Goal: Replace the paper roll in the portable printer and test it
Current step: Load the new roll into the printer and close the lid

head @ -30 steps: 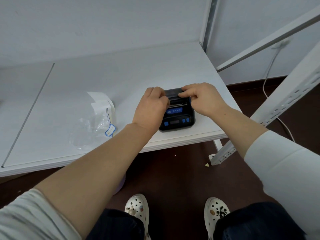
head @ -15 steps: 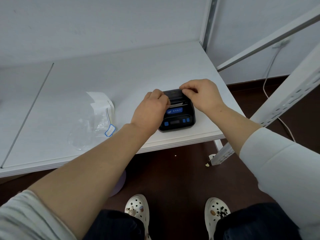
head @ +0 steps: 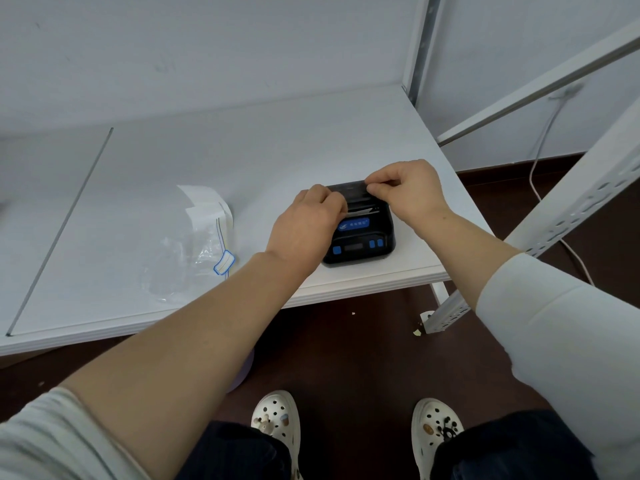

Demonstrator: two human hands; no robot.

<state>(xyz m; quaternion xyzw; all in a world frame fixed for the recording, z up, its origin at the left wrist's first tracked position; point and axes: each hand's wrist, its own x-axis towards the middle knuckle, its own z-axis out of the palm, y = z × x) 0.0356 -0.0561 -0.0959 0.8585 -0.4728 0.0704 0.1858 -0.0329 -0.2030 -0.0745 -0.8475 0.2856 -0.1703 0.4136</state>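
A small black portable printer (head: 360, 242) with blue buttons and a blue label sits near the front right corner of the white table (head: 242, 161). Its lid (head: 348, 189) at the far side is tilted up, and a white strip of paper shows in the gap below it. My left hand (head: 304, 226) lies curled over the printer's left side, fingers at the lid's left end. My right hand (head: 408, 192) pinches the lid's right end from above.
A white paper roll (head: 207, 206) and a crumpled clear plastic wrapper (head: 180, 265) lie left of the printer. A slanted white metal frame (head: 568, 216) stands right of the table, with a white cable (head: 540, 157) behind it. The table edge runs just below the printer.
Both hands have shifted slightly toward the far side of the printer, and the lid has tilted up further, with my right hand now pinching its end.
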